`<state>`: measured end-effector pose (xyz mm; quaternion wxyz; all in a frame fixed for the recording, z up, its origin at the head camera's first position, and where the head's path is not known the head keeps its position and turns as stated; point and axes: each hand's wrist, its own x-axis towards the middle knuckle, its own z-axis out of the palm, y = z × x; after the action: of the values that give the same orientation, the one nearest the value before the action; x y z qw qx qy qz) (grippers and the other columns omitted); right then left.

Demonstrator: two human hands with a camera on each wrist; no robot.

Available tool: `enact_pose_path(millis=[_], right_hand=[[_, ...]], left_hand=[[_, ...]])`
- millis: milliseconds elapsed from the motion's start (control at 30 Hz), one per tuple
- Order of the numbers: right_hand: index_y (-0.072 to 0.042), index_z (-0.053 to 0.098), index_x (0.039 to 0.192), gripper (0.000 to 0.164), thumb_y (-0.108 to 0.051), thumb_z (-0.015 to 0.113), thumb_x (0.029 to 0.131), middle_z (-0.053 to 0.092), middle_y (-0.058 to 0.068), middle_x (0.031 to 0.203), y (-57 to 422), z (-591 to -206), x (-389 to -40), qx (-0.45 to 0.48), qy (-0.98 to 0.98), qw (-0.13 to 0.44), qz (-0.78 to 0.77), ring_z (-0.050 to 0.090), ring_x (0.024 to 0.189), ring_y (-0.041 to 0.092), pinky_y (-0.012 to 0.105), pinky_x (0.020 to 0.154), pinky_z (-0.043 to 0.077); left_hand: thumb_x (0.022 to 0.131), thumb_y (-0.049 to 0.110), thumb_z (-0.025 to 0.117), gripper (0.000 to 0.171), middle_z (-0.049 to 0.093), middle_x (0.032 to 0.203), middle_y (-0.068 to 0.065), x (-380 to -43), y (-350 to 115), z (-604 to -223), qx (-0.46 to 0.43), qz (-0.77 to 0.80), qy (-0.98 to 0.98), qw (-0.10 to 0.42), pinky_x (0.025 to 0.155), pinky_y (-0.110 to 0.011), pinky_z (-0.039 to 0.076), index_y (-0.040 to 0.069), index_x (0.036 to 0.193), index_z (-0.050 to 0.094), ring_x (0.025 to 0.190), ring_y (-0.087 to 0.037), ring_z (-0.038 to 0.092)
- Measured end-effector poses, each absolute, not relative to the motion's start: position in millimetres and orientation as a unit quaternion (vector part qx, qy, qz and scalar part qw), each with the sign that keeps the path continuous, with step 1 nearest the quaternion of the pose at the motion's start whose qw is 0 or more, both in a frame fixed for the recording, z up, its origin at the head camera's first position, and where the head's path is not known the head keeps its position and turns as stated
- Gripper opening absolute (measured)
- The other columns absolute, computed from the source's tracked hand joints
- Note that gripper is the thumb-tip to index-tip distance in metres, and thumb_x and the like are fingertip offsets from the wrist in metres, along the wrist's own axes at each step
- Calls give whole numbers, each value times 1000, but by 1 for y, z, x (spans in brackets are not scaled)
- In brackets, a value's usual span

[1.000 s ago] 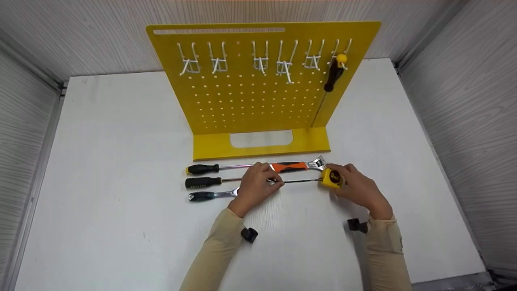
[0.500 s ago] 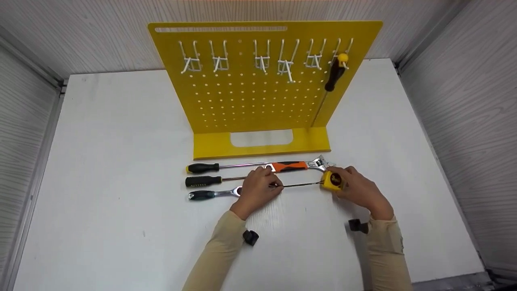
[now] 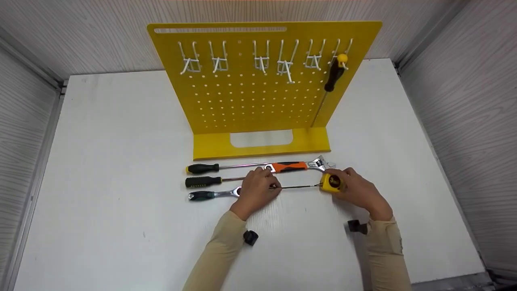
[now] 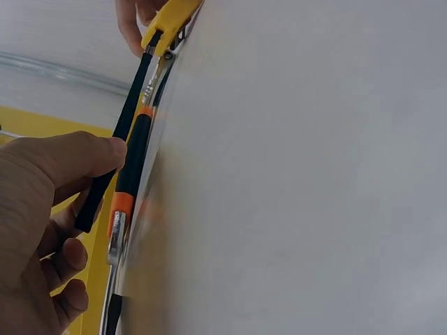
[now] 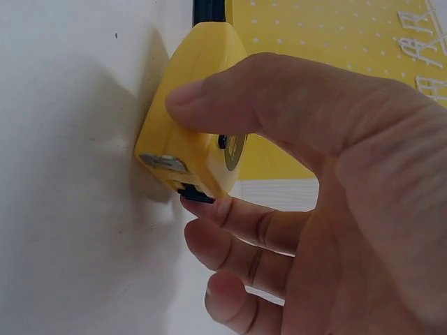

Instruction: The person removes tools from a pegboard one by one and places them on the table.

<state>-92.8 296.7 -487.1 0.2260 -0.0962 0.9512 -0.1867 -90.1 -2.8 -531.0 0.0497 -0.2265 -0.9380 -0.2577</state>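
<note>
A yellow tape measure (image 3: 330,183) is at the right end of the row of tools, gripped between the thumb and fingers of my right hand (image 3: 360,190). From its left side a black wrist strap (image 3: 297,187) runs out straight to my left hand (image 3: 257,189). The left thumb and forefinger pinch the strap (image 4: 131,101) near its free end, which sticks out past the thumb in the left wrist view. Behind the hands lies an adjustable wrench (image 3: 290,166) with an orange and black handle. My left hand covers part of a screwdriver shaft and the ratchet's head.
Two screwdrivers (image 3: 203,168) and a ratchet wrench (image 3: 201,196) lie on the white table (image 3: 121,194), handles to the left. Behind stands a yellow pegboard (image 3: 258,97) with several white hooks (image 3: 261,62). One screwdriver (image 3: 334,76) hangs on its rightmost hook.
The left hand and the strap end have come slightly nearer to me. The tape measure has shifted slightly nearer too, still in the right hand. The other tools have stayed put.
</note>
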Motion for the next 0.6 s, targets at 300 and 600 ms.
enact_pose_path(millis=[300,600], right_hand=[[-28,43,143,67,-21,73,83,51,19,119,293,-488,-93,-87,952,231,-180,54,95,30,50,83,51],[-27,43,143,68,-19,73,83,51,19,117,291,-488,-92,-91,954,225,-178,53,97,32,50,83,50]], left_hand=[[82,22,73,6,63,80,2,-90,-4,-532,-227,-255,-940,21,70,-33,43,20,80,78,78,-17,55],[83,23,73,5,64,84,2,-91,-5,-531,-228,-250,-941,0,72,-34,42,20,83,77,82,-18,55]])
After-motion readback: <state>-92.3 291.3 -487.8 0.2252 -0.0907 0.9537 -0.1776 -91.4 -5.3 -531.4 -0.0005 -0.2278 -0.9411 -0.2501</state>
